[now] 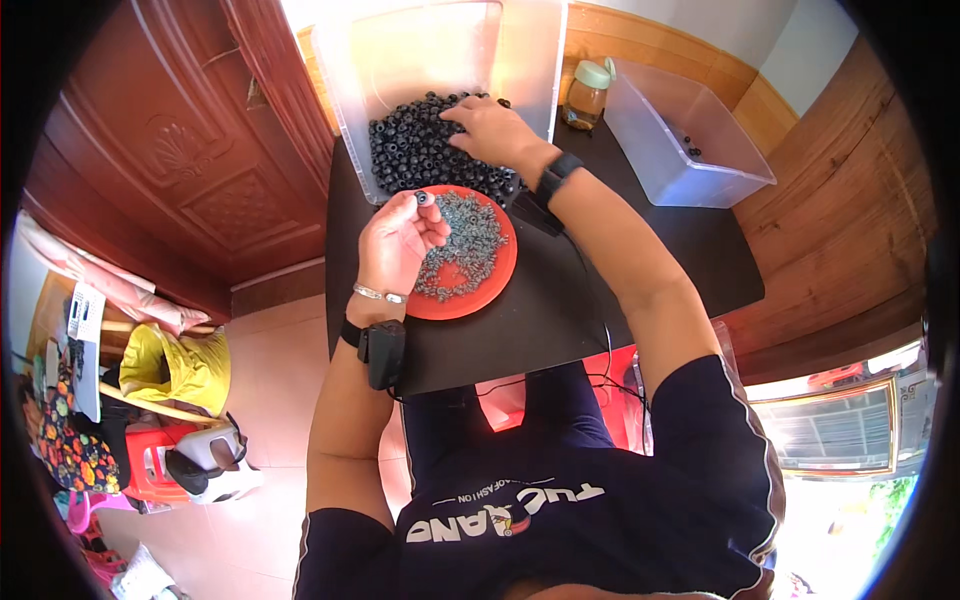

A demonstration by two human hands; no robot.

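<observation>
My left hand (397,245) is closed, palm up, at the left rim of a red plate (493,287). Its thumb and forefinger pinch a small black ring-shaped part (423,199). Small silvery metal pieces (467,240) are strewn over the plate. Beyond it, many black ring-shaped parts (410,145) fill the bottom of a translucent plastic bin (420,50). My right hand (492,132) reaches over this pile with fingers apart, the tips at the black parts. Nothing shows between those fingers, though their undersides are hidden.
A second translucent bin (655,165) with a few black parts stands at the right of the dark table (545,320). Between the bins is a lidded jar (588,95). A dark cable (590,275) runs over the table. At the left, a yellow bag (180,365) sits near a wooden door (170,150).
</observation>
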